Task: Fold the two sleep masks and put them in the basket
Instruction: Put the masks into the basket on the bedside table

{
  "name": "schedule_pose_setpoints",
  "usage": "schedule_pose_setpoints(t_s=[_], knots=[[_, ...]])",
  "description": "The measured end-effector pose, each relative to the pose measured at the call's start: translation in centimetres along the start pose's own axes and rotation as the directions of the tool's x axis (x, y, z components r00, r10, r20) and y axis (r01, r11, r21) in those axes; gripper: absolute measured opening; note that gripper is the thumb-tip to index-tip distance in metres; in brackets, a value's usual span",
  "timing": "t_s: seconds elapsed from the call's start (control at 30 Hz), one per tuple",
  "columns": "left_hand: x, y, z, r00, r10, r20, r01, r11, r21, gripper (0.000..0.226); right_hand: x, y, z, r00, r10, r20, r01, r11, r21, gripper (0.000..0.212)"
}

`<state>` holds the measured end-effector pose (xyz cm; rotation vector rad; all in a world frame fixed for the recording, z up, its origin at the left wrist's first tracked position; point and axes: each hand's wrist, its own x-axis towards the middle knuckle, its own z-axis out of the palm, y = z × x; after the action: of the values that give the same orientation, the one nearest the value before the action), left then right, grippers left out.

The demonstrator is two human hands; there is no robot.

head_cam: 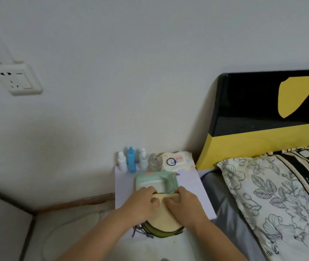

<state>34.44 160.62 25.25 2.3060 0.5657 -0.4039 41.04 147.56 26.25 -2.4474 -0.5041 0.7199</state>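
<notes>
Fold step: cream sleep mask (166,217) is pinched at its far edge by left hand (142,202) and right hand (183,203), fingers (154,200) clamped, on counter (193,185) before green basket (156,178); second mask (161,233) lies beneath. Creasing, then transfer, is judged next.

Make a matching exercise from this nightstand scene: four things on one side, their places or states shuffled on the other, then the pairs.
Things:
1. cream mask
2. green basket
3. blue bottle
4. wipes pack

Places or states:
A. at the back right corner of the nightstand
B. held by both hands
C. among pale bottles by the wall
D. just beyond the hands

Pairs: 1-B, 2-D, 3-C, 4-A
</notes>
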Motion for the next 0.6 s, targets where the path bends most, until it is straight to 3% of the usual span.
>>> schedule_pose_setpoints(t_s=[0.27,0.37,0.5,0.6], knots=[[9.2,-0.8,0.1,0.994,-0.105,0.022,0.107,0.992,-0.069,0.037,10.6,1.3,0.4,0.994,0.006,0.113,0.004,0.996,-0.086,0.022],[11.9,-1.6,0.4,0.990,-0.130,0.055,0.135,0.985,-0.103,0.037,13.8,1.9,1.4,0.988,0.018,0.154,0.001,0.993,-0.121,0.031],[14.4,-3.4,1.4,0.978,-0.181,0.099,0.195,0.969,-0.155,0.028,16.8,3.1,3.4,0.978,0.038,0.207,-0.020,0.996,-0.086,0.018],[16.2,-5.0,2.3,0.971,-0.202,0.123,0.223,0.957,-0.188,0.046,18.9,3.8,5.0,0.967,0.063,0.246,-0.047,0.996,-0.071,0.016]])
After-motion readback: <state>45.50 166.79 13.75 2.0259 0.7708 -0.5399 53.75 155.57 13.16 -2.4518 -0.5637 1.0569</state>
